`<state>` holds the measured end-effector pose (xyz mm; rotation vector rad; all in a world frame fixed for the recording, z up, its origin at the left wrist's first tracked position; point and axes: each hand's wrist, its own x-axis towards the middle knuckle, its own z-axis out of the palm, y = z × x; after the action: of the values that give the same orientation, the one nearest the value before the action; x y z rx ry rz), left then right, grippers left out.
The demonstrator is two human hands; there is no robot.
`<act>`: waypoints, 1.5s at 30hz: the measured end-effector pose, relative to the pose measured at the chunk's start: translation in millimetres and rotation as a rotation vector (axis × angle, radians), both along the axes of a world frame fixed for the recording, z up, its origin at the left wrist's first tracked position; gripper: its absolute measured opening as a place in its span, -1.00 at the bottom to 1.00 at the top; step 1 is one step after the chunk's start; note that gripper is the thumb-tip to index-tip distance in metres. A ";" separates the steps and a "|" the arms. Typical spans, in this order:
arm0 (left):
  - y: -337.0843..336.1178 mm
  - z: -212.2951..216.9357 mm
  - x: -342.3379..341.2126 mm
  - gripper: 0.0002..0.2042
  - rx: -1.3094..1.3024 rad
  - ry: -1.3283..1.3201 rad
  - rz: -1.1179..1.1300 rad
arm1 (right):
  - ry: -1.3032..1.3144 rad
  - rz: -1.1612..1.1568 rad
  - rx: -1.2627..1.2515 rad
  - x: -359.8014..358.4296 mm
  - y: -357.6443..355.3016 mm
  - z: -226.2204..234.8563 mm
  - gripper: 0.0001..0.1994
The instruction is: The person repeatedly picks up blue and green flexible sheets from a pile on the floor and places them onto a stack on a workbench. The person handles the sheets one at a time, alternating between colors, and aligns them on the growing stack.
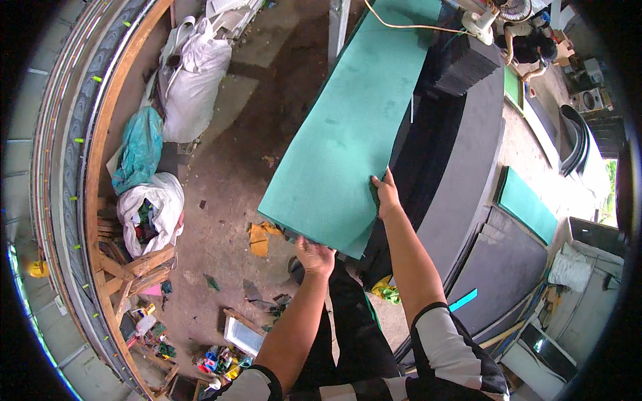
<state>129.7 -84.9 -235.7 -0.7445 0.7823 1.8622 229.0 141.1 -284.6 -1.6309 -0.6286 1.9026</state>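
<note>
A long teal-green foam sheet (pixel 341 134) stretches away from me, its near end tilted over the floor. My left hand (pixel 315 256) is closed on the near edge, with its fingers partly hidden beneath. Along the right edge, close to the near corner, my right hand (pixel 386 192) grips the same sheet. Whether it is one layer or a few pressed together, I cannot tell. Just right of it lies a long stack of black sheets (pixel 445 160), with a black block (pixel 468 63) on its far part.
White sacks (pixel 195 87) and a teal bag (pixel 139 144) line the left beside a wooden frame (pixel 137 267). An orange scrap (pixel 259 239) lies on the floor. A white fan (pixel 478 25) with a cord stands at the far right. Beyond, another person (pixel 528 50) bends over.
</note>
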 end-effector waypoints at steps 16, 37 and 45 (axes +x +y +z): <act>66.0 3.3 -70.0 -0.22 -0.411 0.549 -0.546 | -0.045 0.052 0.266 14.7 50.6 -35.6 -0.35; 58.0 -80.8 -120.3 -0.46 -0.571 0.404 -0.725 | -0.204 0.049 0.274 -12.6 -71.1 -56.8 -0.72; 50.5 -77.7 -121.2 -0.44 -0.723 0.377 -0.905 | -0.624 0.296 0.275 -6.8 -63.1 -50.4 -0.70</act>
<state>8.4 -34.5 -313.4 -0.3314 1.7361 0.8700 222.2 78.0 -334.9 -2.0252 -1.3816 1.3763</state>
